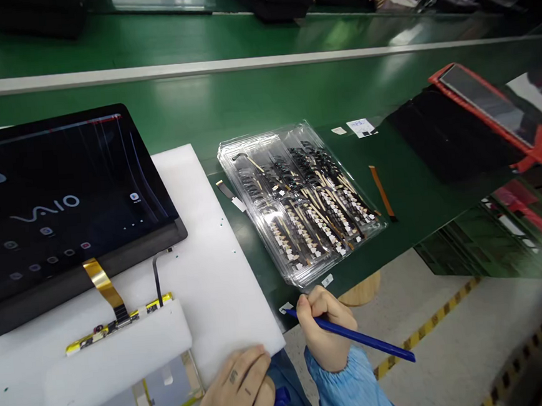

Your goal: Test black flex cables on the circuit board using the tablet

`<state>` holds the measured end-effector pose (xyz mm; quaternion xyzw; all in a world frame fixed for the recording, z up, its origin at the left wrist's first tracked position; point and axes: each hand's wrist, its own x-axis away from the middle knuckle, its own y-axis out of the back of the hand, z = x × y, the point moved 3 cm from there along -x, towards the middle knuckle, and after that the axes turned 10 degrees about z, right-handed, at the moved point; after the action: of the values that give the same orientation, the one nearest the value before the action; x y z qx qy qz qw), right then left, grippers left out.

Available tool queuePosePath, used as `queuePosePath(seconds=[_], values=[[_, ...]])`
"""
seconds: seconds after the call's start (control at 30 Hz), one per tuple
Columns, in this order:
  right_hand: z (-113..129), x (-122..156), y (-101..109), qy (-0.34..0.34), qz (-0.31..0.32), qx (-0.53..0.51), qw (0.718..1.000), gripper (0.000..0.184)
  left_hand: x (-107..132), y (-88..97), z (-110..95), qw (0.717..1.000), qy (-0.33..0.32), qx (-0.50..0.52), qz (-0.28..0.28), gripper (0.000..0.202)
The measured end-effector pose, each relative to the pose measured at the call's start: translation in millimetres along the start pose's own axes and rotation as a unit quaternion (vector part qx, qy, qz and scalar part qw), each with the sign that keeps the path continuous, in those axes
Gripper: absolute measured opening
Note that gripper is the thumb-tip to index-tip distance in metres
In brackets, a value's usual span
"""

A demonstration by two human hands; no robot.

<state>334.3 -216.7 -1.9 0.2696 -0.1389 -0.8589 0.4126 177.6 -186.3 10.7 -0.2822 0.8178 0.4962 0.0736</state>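
The right hand (328, 331) has its fingers clamped on a blue pen (356, 334), tip right at a small white label (285, 307) by the green table's (263, 271) edge, while the left hand (239, 390) curls beside a blue piece (281, 398), whether gripping it I can't tell.

the person has two bare hands: one left hand (239, 390), one right hand (325, 327). there is one slim blue pen (356, 336), one short blue plastic piece (281, 398), one black tablet with a lit screen (64, 194), one gold ribbon cable (103, 285) and one thin black cable (157, 279). near the clear plastic tray (273, 141) lie four white paper slips (327, 280) and two loose flat strips, one grey (224, 189), one orange-brown (381, 193). the black strips (319, 215) inside are too crowded to count.
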Motion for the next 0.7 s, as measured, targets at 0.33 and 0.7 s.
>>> queuePosePath(seconds=[0.33,0.7], values=[[1.2,-0.4,0.7,0.005,0.007,-0.01,1.0,0.037,-3.3,2.2,0.6,1.0,0.0,-0.003,-0.008,0.039],[1.0,-2.5,1.2,-0.006,0.016,-0.013,1.0,0.037,-2.1,1.3,0.2,1.0,0.003,0.003,0.003,0.037]])
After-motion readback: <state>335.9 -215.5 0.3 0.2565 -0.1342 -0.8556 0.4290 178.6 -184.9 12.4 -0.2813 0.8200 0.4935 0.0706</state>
